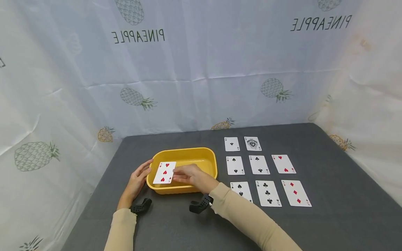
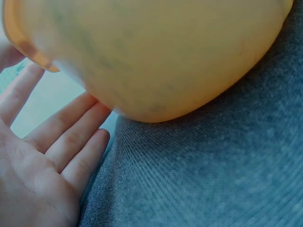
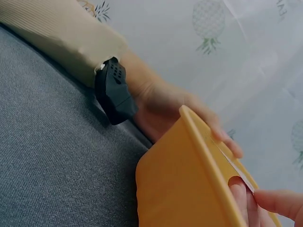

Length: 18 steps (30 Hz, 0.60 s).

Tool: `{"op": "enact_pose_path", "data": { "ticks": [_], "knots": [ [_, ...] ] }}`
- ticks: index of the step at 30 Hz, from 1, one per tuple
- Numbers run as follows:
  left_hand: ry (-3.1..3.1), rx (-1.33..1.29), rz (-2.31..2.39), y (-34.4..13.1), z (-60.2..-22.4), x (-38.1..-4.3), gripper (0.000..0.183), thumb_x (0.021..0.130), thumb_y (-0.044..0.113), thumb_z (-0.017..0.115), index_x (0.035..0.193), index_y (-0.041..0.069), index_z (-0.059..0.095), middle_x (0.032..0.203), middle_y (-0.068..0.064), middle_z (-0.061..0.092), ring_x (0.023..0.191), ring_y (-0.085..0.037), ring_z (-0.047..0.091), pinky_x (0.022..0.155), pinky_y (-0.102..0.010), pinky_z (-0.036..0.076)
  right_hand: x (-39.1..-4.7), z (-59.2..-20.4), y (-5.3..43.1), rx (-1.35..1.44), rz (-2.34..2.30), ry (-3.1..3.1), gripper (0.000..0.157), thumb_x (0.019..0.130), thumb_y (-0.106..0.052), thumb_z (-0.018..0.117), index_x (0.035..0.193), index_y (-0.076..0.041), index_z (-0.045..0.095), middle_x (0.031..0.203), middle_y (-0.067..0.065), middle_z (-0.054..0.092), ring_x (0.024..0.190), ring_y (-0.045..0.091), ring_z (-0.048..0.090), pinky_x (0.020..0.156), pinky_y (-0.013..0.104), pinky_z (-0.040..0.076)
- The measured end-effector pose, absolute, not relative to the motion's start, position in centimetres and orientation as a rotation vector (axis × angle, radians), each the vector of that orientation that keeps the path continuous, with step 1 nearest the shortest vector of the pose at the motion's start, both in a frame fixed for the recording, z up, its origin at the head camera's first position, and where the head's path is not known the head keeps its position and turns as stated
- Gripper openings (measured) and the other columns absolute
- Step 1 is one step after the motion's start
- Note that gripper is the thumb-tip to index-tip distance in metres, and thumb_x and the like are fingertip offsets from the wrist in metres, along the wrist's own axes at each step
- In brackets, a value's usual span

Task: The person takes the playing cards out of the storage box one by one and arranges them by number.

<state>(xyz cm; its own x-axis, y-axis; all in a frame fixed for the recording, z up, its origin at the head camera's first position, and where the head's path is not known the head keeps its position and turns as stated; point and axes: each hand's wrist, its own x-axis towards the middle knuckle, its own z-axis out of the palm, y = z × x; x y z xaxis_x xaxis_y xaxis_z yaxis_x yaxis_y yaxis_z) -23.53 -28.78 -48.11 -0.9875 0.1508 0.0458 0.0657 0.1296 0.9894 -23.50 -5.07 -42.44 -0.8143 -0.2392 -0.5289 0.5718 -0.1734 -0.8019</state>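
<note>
My right hand [image 1: 191,175] pinches the right edge of a three of hearts playing card [image 1: 164,172], held face up over the yellow plastic tub [image 1: 208,164]. In the right wrist view the card [image 3: 233,166] shows edge-on between thumb and fingers, above the tub's rim [image 3: 199,142]. At the tub's left end, my left hand [image 1: 136,179] holds the rim. The left wrist view has that hand [image 2: 52,156] with fingertips against the outer wall [image 2: 165,61] and the thumb up by the rim.
Right of the tub, several face-up cards lie in rows: an ace of clubs [image 1: 232,144] and an ornate ace [image 1: 252,143] at the back, twos such as the two of hearts [image 1: 283,164], then threes such as the three of diamonds [image 1: 296,193]. Pineapple-print curtains [image 1: 201,62] surround the dark table [image 1: 176,223].
</note>
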Motion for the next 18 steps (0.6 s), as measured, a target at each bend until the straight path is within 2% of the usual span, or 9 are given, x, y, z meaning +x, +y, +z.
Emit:
{"op": "enact_pose_path", "data": {
  "ticks": [7, 18],
  "knots": [
    [2.305, 0.233, 2.032, -28.9, -48.1, -23.4, 0.055, 0.102, 0.024, 0.047, 0.147, -0.002, 0.031, 0.115, 0.031, 0.055, 0.107, 0.015, 0.055, 0.087, -0.010, 0.048, -23.3, -41.6, -4.4, 0.363, -2.057, 1.576, 0.029, 0.085, -0.005, 0.071, 0.111, 0.006, 0.068, 0.081, 0.009, 0.072, 0.062, 0.013, 0.067, 0.063, 0.022, 0.057],
    [2.305, 0.252, 2.020, -28.9, -47.9, -23.3, 0.055, 0.103, 0.024, 0.046, 0.148, -0.002, 0.030, 0.115, 0.032, 0.055, 0.106, 0.014, 0.056, 0.086, -0.011, 0.049, -23.1, -41.3, -1.9, 0.329, -2.117, 1.508, 0.027, 0.089, -0.004, 0.065, 0.114, 0.006, 0.066, 0.072, 0.003, 0.069, 0.063, 0.012, 0.067, 0.060, 0.020, 0.057]
  ]
}}
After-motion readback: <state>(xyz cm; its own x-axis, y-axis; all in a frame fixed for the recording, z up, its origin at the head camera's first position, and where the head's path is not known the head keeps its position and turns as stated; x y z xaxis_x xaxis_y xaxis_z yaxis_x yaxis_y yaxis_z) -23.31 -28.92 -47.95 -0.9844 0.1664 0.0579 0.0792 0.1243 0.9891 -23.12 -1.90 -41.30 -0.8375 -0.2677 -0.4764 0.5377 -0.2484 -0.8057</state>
